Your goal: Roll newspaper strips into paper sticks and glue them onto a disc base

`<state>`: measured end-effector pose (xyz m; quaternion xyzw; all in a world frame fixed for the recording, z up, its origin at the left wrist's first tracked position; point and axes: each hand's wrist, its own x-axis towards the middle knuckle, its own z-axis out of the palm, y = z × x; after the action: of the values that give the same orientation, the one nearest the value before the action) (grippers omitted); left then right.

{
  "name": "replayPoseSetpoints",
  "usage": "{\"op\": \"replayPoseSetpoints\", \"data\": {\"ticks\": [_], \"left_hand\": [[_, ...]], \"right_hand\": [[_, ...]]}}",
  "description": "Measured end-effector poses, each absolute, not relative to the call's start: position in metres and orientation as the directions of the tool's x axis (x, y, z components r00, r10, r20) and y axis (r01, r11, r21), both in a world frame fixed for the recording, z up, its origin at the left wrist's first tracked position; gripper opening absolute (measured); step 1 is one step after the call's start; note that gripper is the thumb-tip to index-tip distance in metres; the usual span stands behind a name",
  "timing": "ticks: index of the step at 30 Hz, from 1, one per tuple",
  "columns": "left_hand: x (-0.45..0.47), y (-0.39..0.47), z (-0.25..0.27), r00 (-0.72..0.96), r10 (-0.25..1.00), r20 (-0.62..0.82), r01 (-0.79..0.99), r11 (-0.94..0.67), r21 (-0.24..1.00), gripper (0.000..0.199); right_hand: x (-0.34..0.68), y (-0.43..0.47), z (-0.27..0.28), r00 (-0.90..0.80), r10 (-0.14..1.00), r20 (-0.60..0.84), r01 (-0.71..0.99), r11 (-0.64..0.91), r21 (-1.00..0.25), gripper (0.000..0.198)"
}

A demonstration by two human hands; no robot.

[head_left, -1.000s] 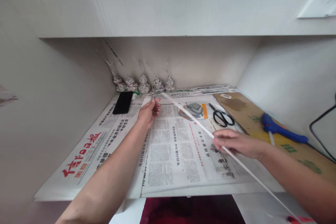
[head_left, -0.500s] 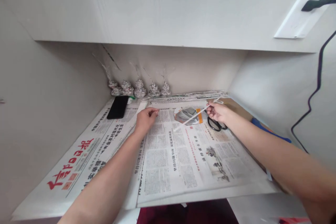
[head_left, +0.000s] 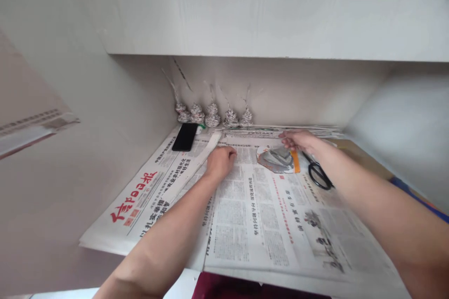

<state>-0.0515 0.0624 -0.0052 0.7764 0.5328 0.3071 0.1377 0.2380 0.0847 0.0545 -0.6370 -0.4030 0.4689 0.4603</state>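
Note:
My right hand [head_left: 298, 141] reaches over the back of the newspaper, its fingers drawn together at the front edge of a bundle of thin rolled paper sticks [head_left: 259, 131]. Whether a stick is between those fingertips I cannot make out. Left of it, my left hand [head_left: 220, 161] rests low over the newspaper [head_left: 238, 215], fingers curled in; what they hold, if anything, is hidden. Between the hands lies a flat grey piece with an orange edge [head_left: 277, 159]. Black-handled scissors [head_left: 319, 176] lie beneath my right wrist, their blades partly covered.
Several gourd-shaped woven paper pieces [head_left: 212, 116] stand along the back wall. In front of them lies a black phone [head_left: 184, 137]. Cardboard [head_left: 361, 156] and a blue object [head_left: 417, 196] are at the right. A low white panel [head_left: 259, 14] overhangs the back.
The view has turned left. My right hand has moved back toward the paper sticks, and the white stick it held at a slant no longer shows. My left fingers are curled further in.

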Motion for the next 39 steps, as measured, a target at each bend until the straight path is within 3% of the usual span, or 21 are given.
{"op": "replayPoseSetpoints", "data": {"ticks": [6,8,13,16,19,26,32,34,37,39], "left_hand": [[-0.064,0.067,0.000,0.101,0.915,0.390,0.895,-0.255,0.366,0.022],[-0.071,0.071,0.001,0.024,0.923,0.383,0.933,-0.158,0.324,0.032],[-0.086,0.080,0.005,-0.133,0.972,0.194,0.949,0.069,0.308,0.055],[-0.090,0.084,0.007,-0.128,0.984,0.126,0.943,0.081,0.324,0.045],[-0.093,0.085,0.007,-0.110,0.987,0.117,0.945,0.067,0.321,0.034],[-0.098,0.087,0.001,-0.161,0.975,0.153,0.935,0.102,0.339,0.039],[-0.095,0.086,0.004,-0.084,0.981,0.176,0.935,0.016,0.355,0.024],[-0.086,0.083,0.006,0.003,0.973,0.233,0.891,-0.109,0.442,0.021],[-0.063,0.071,0.003,0.205,0.895,0.396,0.571,-0.438,0.694,0.014],[-0.046,0.059,0.000,0.320,0.847,0.425,0.334,-0.521,0.786,0.013]], "right_hand": [[0.224,0.045,0.035,0.215,0.967,-0.139,0.001,-0.143,-0.990,0.010],[0.224,0.034,0.031,0.243,0.965,-0.099,-0.034,-0.094,-0.995,0.010],[0.216,0.018,0.016,0.350,0.936,-0.019,-0.063,0.004,-0.998,0.016],[0.202,0.011,0.007,0.381,0.924,0.042,-0.044,0.063,-0.997,0.027],[0.188,0.004,-0.001,0.307,0.944,0.119,0.022,0.118,-0.993,0.033],[0.171,-0.002,-0.021,0.109,0.989,0.097,0.118,0.084,-0.989,0.039],[0.172,-0.002,-0.028,-0.006,0.998,0.066,0.179,0.066,-0.982,0.040],[0.173,-0.002,-0.028,-0.032,0.998,0.048,0.192,0.053,-0.980,0.040],[0.172,-0.003,-0.024,-0.070,0.998,-0.005,0.190,0.008,-0.982,0.042],[0.171,-0.005,-0.020,-0.104,0.994,-0.044,0.120,-0.031,-0.992,0.044]]}}
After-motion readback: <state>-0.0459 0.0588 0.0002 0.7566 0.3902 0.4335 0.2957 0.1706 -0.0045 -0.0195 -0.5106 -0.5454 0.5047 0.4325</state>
